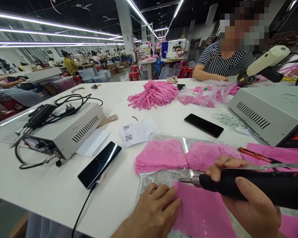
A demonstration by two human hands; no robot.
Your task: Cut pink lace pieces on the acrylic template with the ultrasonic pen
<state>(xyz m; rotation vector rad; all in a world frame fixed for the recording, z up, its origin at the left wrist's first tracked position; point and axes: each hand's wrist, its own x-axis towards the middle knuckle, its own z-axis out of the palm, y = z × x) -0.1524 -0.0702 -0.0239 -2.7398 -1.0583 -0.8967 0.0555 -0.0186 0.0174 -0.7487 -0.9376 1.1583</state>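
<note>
I get a bright, even picture. Long tube lights (52,31) run across the ceiling from the upper left toward the top centre, blown out to pure white streaks. The white desk (64,188) throws that light back, so shadows under things are faint and soft. Glare sits on the dark phone (99,164) at centre left and on the clear plastic sheet (186,145) at mid-frame. Straight lines bow toward the edges, and the black tool (263,190) at the lower right looks stretched. The far hall is dimmer and less crisp.
</note>
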